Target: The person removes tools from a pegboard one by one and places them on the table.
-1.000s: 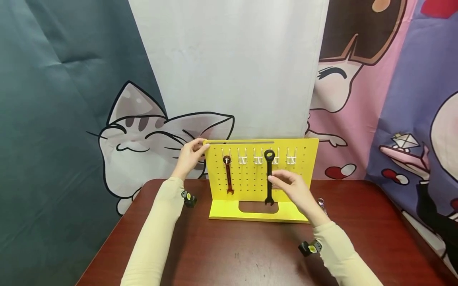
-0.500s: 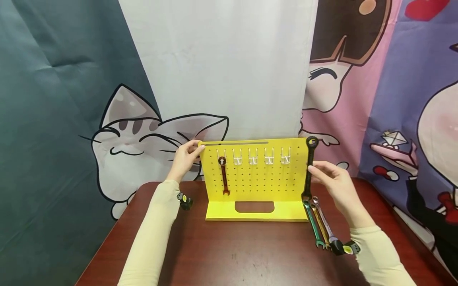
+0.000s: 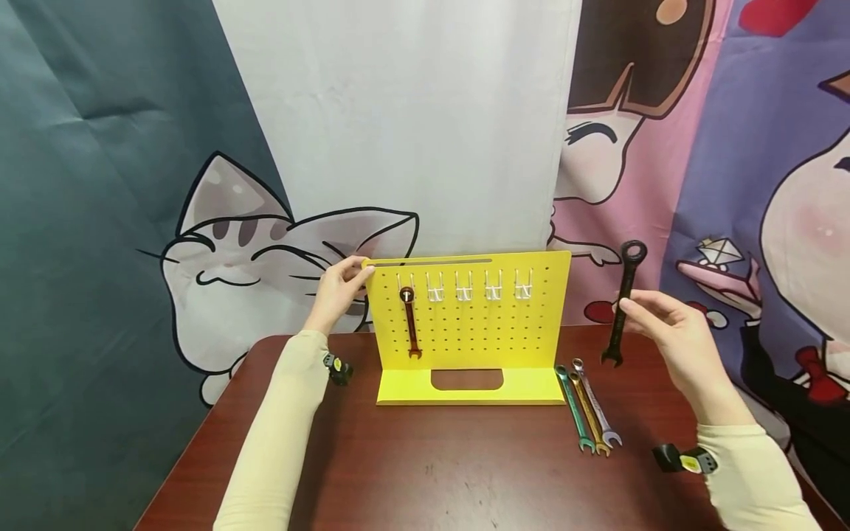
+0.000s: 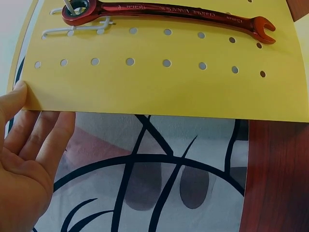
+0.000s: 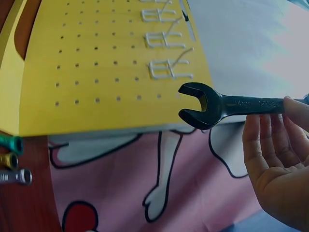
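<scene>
My right hand (image 3: 674, 335) pinches a black combination wrench (image 3: 623, 302) by its shaft, ring end up, to the right of the yellow pegboard (image 3: 478, 324). In the right wrist view the open jaw of that black wrench (image 5: 212, 105) points toward the board. My left hand (image 3: 339, 291) grips the board's upper left corner, thumb in front and fingers behind, as the left wrist view shows. A red wrench (image 3: 411, 324) hangs by its ring from the leftmost white hook. Several white hooks (image 3: 493, 286) to its right carry nothing.
Green (image 3: 576, 413), gold (image 3: 591, 414) and silver wrenches (image 3: 598, 405) lie side by side on the dark red table (image 3: 438, 472), right of the board's base. A printed cloth backdrop (image 3: 425, 125) hangs behind the table.
My right hand has carried the black wrench from in front of the board out to the right, uncovering the wrenches on the table. My left hand stays on the board's corner.
</scene>
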The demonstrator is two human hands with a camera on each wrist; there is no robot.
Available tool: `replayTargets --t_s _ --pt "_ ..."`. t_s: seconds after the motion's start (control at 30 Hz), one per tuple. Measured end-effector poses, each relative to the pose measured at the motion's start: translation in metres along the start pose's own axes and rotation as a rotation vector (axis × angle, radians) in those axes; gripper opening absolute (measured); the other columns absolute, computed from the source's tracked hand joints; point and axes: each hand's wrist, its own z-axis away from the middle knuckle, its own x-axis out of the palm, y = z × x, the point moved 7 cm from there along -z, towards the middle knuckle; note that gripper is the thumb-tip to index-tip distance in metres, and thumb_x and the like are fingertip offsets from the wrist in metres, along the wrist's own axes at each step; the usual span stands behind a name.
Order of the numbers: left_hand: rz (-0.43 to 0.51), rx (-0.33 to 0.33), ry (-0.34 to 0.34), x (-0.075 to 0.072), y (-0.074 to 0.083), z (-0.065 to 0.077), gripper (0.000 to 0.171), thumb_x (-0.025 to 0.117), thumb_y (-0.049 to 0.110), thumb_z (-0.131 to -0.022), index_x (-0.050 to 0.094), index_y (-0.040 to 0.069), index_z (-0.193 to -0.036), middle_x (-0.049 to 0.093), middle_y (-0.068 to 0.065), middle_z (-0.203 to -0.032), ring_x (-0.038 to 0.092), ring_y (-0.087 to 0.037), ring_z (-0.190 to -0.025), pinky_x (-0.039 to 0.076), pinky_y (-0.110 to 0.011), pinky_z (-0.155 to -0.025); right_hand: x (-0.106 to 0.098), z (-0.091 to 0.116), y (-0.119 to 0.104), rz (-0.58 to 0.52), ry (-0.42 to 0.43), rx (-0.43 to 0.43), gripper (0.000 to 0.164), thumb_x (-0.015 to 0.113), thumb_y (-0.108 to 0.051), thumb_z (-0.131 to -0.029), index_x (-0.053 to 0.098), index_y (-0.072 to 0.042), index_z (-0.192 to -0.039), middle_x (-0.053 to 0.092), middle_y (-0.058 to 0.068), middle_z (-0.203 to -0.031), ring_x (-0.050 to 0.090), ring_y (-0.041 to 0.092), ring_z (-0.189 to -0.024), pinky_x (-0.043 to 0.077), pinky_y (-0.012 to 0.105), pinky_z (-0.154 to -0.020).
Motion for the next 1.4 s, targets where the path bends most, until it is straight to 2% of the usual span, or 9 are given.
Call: replayTargets --t_s 0.13,0.3,0.43,0.73,0.93,1.23,1.33,1.4 --pt "-0.013 0.0 0.001 -0.001 -0.001 -0.001 0.037 0.067 0.033 -0.099 0.066 0.01 -0.127 0.071 -0.016 -0.107 0.069 -0.029 -0.101 0.057 -0.051 -0.093 -0.012 0.002 0.002 0.025 0.012 0.014 0.017 0.065 -0.001 -0.098 0.073 -0.007 -0.111 0.074 -0.006 -0.095 0.072 0.008 -0.077 0.057 0.013 -0.076" --pt "-0.019 0.007 -0.003 0.0 0.0 -0.001 0.037 0.067 0.033 -0.099 0.065 0.009 -0.128 0.071 -0.018 -0.108 0.068 -0.031 -0.103 0.057 -0.051 -0.093 -0.028 0.008 0.016 0.168 0.025 0.122 0.018 0.066 -0.01 -0.099 0.072 -0.015 -0.115 0.073 -0.013 -0.095 0.07 0.006 -0.076 0.052 0.007 -0.076" --pt "0.001 -0.001 -0.016 0.002 0.004 0.001 0.038 0.067 0.03 -0.099 0.065 0.006 -0.128 0.07 -0.022 -0.11 0.067 -0.035 -0.106 0.056 -0.053 -0.095 -0.038 0.013 0.03 0.234 0.007 0.185 0.017 0.065 -0.014 -0.1 0.072 -0.02 -0.115 0.072 -0.016 -0.095 0.068 0.005 -0.077 0.053 0.009 -0.074" --pt "0.002 0.01 -0.002 0.002 -0.001 -0.002 0.037 0.068 0.033 -0.099 0.066 0.009 -0.126 0.071 -0.017 -0.107 0.069 -0.03 -0.101 0.058 -0.051 -0.092 -0.051 0.024 0.065 0.176 0.0 0.264 0.013 0.066 -0.014 -0.1 0.074 -0.023 -0.106 0.073 -0.014 -0.092 0.068 0.006 -0.076 0.058 0.015 -0.068" --pt "-0.014 0.012 0.002 0.001 0.001 -0.004 0.036 0.067 0.034 -0.099 0.066 0.01 -0.126 0.072 -0.015 -0.107 0.069 -0.028 -0.101 0.059 -0.047 -0.091 -0.054 0.028 0.084 0.205 -0.019 0.313 0.012 0.066 -0.017 -0.1 0.074 -0.025 -0.106 0.07 -0.018 -0.095 0.066 0.003 -0.081 0.059 0.019 -0.068" --pt "-0.016 0.003 -0.005 0.0 0.0 0.0 0.037 0.067 0.035 -0.099 0.066 0.011 -0.127 0.072 -0.015 -0.107 0.069 -0.027 -0.101 0.061 -0.04 -0.088 -0.06 0.044 0.117 0.265 -0.048 0.428 0.014 0.065 -0.018 -0.101 0.074 -0.029 -0.101 0.071 -0.016 -0.089 0.066 0.005 -0.077 0.06 0.024 -0.068" --pt "-0.015 0.008 -0.002 0.0 -0.001 0.001 0.038 0.067 0.036 -0.099 0.066 0.011 -0.127 0.072 -0.015 -0.107 0.069 -0.026 -0.101 0.061 -0.038 -0.087 -0.062 0.049 0.127 0.296 -0.055 0.457 0.01 0.066 -0.018 -0.1 0.074 -0.02 -0.106 0.071 -0.014 -0.088 0.066 0.006 -0.076 0.06 0.024 -0.067" --pt "-0.01 0.012 -0.003 0.0 -0.002 0.001 0.038 0.067 0.036 -0.099 0.066 0.011 -0.128 0.071 -0.015 -0.107 0.069 -0.027 -0.101 0.061 -0.038 -0.087 -0.062 0.054 0.134 0.312 -0.065 0.474 0.017 0.066 -0.017 -0.1 0.072 -0.006 -0.112 0.071 -0.012 -0.088 0.066 0.007 -0.076 0.061 0.025 -0.067"
